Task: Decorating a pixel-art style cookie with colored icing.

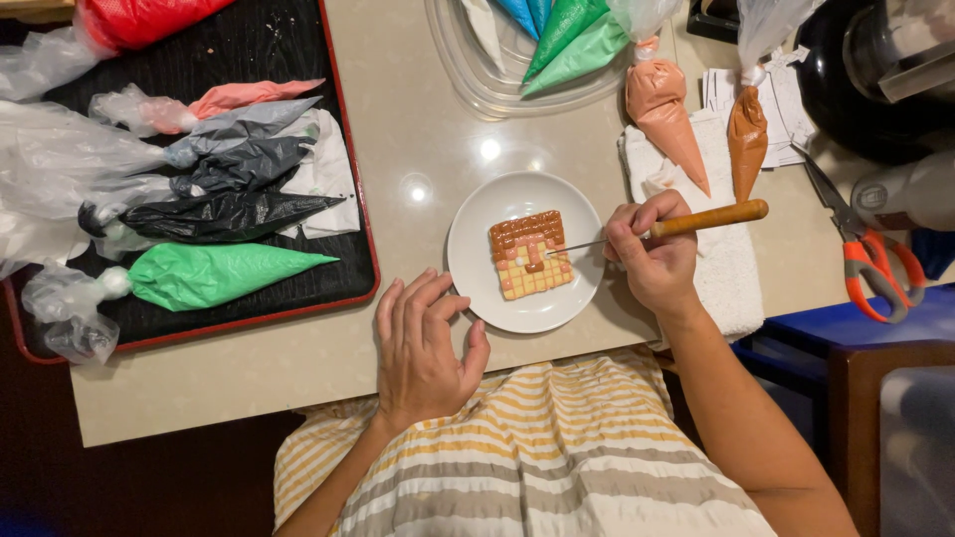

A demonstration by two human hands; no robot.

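Right hand (652, 261) pinched wooden-handled needle tool (696, 223) in closed fingers; metal tip rested on square cookie (530, 255). Cookie, iced in brown, orange and yellow grid, lay at centre of white plate (477, 268) on pale table (418, 129). Left hand (426, 348) lay flat, fingers spread, empty, just beside plate. Green piping bag (219, 273) sat on dark tray (298, 283) to left. Orange-handled scissors (865, 249) lay far right.

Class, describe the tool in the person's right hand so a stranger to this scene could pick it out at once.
Start at the small white plate in the middle of the pale table, which holds a square iced cookie. The right hand beside it grips a needle tool. Unlike the orange-handled scissors nearby, it has a wooden handle and one thin metal point.
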